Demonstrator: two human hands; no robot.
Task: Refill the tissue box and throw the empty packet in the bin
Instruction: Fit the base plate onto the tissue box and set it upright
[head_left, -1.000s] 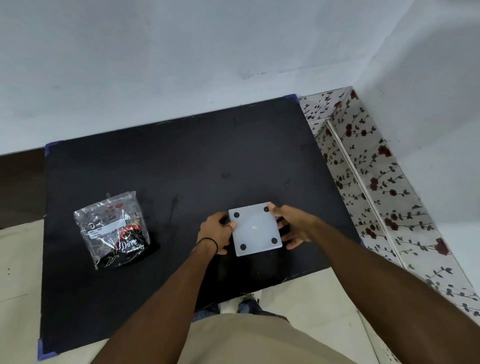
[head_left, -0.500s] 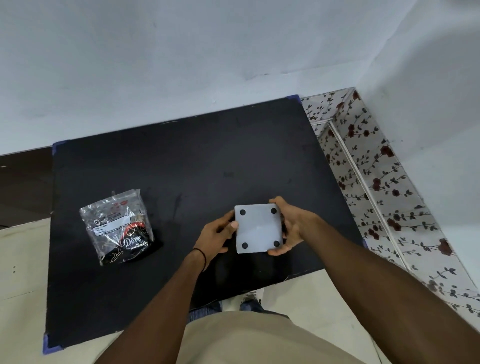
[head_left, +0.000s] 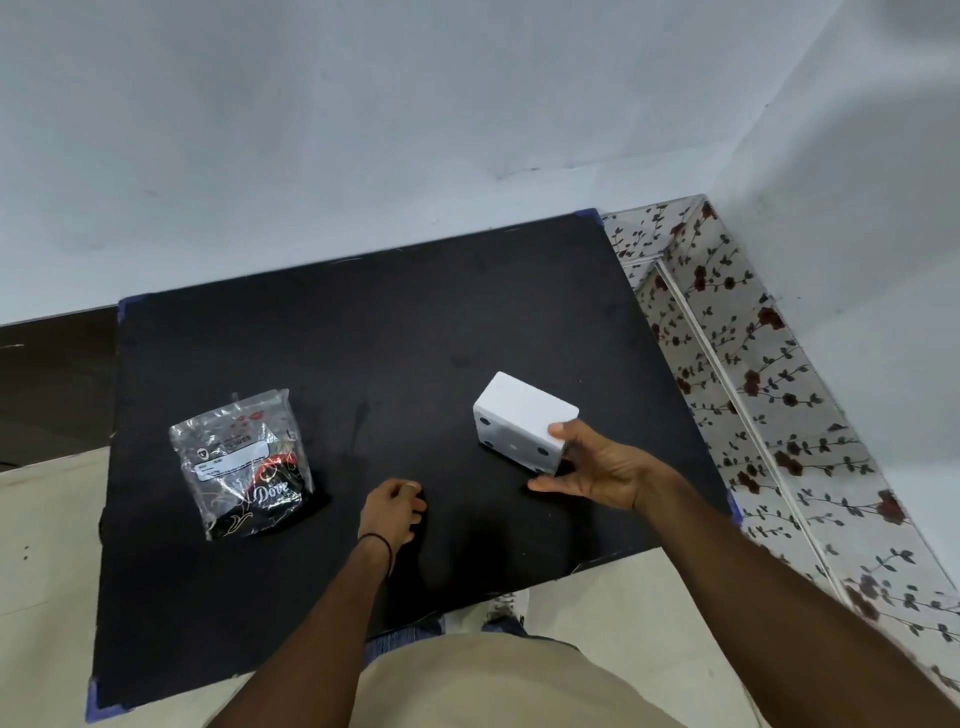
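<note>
1. Pale walls meet in a corner behind a black table (head_left: 363, 332), and a floral-patterned skirting (head_left: 748, 374) runs along the wall on the right.
2. Cream floor tiles (head_left: 47, 519) show to the left of the table and under its near edge.
3. A white tissue box (head_left: 519, 415) sits right of the table's centre, tipped so that its underside, with dark round feet at the corners, faces the camera.
4. The right hand (head_left: 597, 470) grips the box at its near right corner: the thumb lies on the upper face and the fingers curl below it, so the hand is clamped on the box.
5. Whether the box's far lower edge touches the table or is lifted clear is hard to tell from this angle.
6. The left hand (head_left: 392, 512) rests low over the table, well apart from the box, with its fingers curled loosely inward and nothing visible in them; a thin black band circles the wrist.
7. A clear plastic packet (head_left: 244, 462) with a white label and black-and-red printing lies flat on the left part of the table, away from both hands.
</note>
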